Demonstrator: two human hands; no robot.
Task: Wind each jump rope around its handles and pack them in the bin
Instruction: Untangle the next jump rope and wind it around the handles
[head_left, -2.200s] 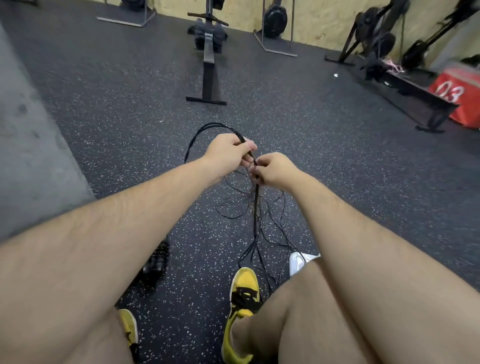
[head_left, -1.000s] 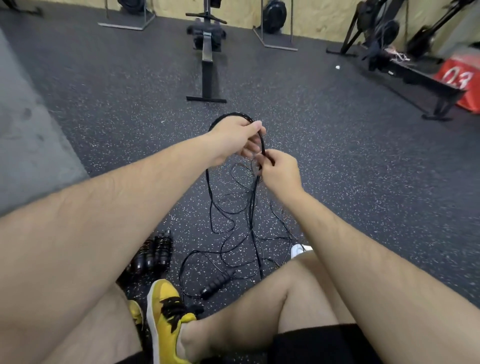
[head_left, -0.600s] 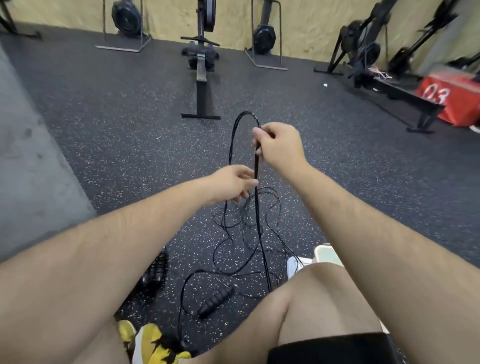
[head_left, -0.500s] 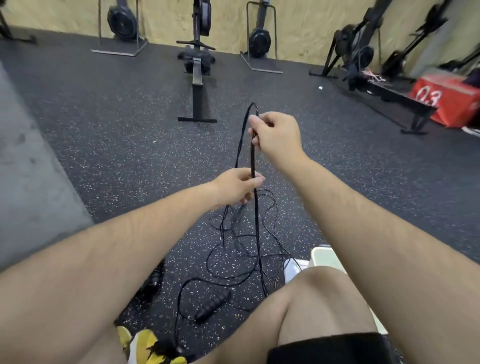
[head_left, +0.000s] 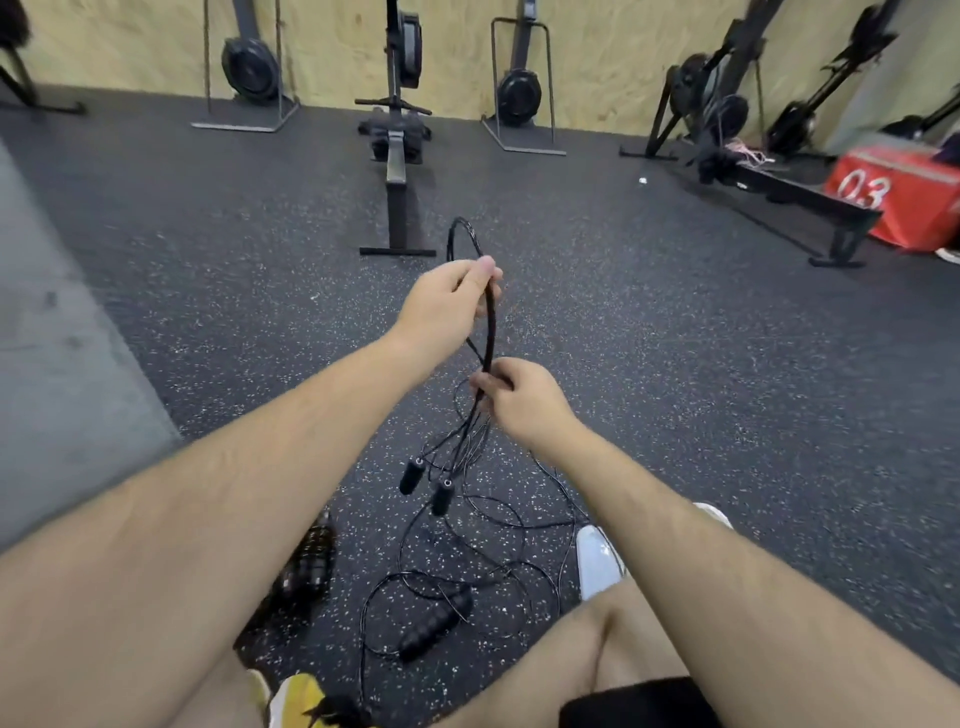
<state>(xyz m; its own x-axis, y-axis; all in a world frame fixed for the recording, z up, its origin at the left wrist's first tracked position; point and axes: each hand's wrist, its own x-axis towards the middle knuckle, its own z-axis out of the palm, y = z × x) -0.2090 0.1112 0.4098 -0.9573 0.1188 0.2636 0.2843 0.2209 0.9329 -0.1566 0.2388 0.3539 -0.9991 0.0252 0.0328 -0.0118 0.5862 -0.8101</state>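
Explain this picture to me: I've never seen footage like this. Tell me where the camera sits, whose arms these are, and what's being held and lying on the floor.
The camera is worn on a person's head and looks forward and down, so the two bare arms reaching in are their own. They sit on a speckled gym floor, knees at the bottom edge.

The left hand pinches a loop of thin black jump rope up high. The right hand grips the same strands lower down. Two small black handles dangle below.

On the floor lie loose rope tangles, a ribbed black handle and, partly hidden by the right arm, a pale bin. Rowing machines stand along the far wall.
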